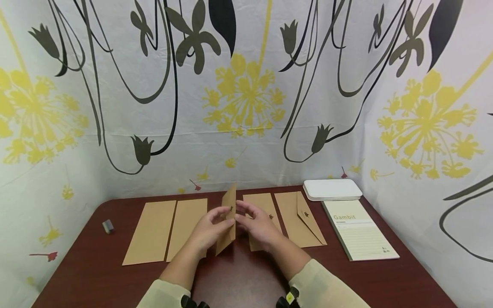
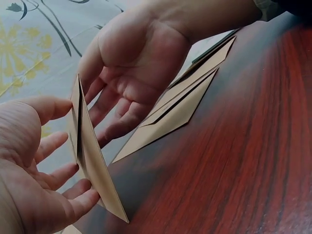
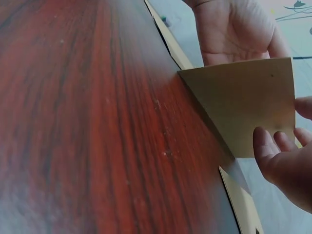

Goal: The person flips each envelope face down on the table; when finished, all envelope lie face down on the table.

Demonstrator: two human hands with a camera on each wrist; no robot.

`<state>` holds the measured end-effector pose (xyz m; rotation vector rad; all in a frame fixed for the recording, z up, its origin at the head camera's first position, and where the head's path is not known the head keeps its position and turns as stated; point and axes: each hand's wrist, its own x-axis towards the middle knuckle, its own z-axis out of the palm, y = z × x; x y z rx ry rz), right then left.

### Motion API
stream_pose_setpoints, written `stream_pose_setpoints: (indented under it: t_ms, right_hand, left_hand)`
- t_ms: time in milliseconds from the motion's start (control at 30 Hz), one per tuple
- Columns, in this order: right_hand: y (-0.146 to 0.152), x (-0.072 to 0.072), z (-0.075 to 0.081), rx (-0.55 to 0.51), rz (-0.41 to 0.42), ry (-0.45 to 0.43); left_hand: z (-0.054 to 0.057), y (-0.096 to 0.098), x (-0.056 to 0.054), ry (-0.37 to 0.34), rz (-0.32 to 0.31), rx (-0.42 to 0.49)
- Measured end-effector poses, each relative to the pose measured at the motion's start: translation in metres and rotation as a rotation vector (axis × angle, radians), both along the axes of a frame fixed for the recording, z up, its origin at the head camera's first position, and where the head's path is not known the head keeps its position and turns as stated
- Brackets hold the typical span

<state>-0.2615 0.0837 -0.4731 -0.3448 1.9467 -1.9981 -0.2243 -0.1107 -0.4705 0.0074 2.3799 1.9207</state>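
A brown kraft paper envelope (image 1: pixel 228 231) stands on edge between my two hands, tilted off the tabletop. In the left wrist view its flap edge shows as a dark slit. My left hand (image 1: pixel 209 229) holds the envelope from the left, thumb and fingertips at its side. From the right, my right hand (image 1: pixel 259 224) grips its far edge; in the right wrist view the thumb (image 3: pixel 265 146) lies over the plain face. Beneath the right hand, partly hidden, is another envelope (image 1: pixel 262 201) with a small dark print.
Two plain envelopes (image 1: pixel 148 233) lie side by side on the left. Right of my hands lies an envelope (image 1: pixel 289 218) with its flap showing, then a notepad (image 1: pixel 363 235) and a white case (image 1: pixel 333 189). A small eraser-like block (image 1: pixel 108 226) sits far left on the dark table (image 1: pixel 239 282).
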Motion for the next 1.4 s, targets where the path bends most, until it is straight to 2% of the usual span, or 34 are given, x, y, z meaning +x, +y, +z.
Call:
stream_pose_setpoints:
  t_ms: [167, 267, 367, 467, 733, 967, 1233, 1400]
  right_hand:
    - [-0.003, 0.003, 0.003, -0.006, 0.011, -0.005]
    - [-0.005, 0.005, 0.004, -0.016, 0.014, 0.000]
    - [-0.005, 0.005, 0.004, -0.023, 0.010, 0.010]
    - [-0.006, 0.006, 0.003, -0.023, 0.014, 0.015]
    - [-0.006, 0.008, 0.001, -0.017, 0.048, -0.011]
    - [-0.006, 0.007, 0.001, -0.029, 0.055, -0.010]
    - [-0.008, 0.010, -0.003, 0.009, 0.122, -0.051]
    - [-0.006, 0.009, -0.005, 0.019, 0.117, -0.109]
  left_hand:
    - [0.004, 0.003, 0.004, -0.006, -0.005, 0.031]
    - [0.006, 0.003, 0.004, -0.001, 0.000, 0.017]
    - [0.007, 0.004, 0.004, 0.022, -0.003, 0.003]
    - [0.009, 0.004, 0.003, 0.043, -0.014, 0.030]
    - [0.011, 0.003, 0.001, 0.078, -0.010, 0.027]
    - [0.014, 0.001, 0.001, 0.052, -0.079, 0.131]
    - [0.023, -0.009, 0.001, 0.016, -0.044, 0.182]
    - [0.027, -0.017, 0.001, -0.026, -0.041, 0.179]
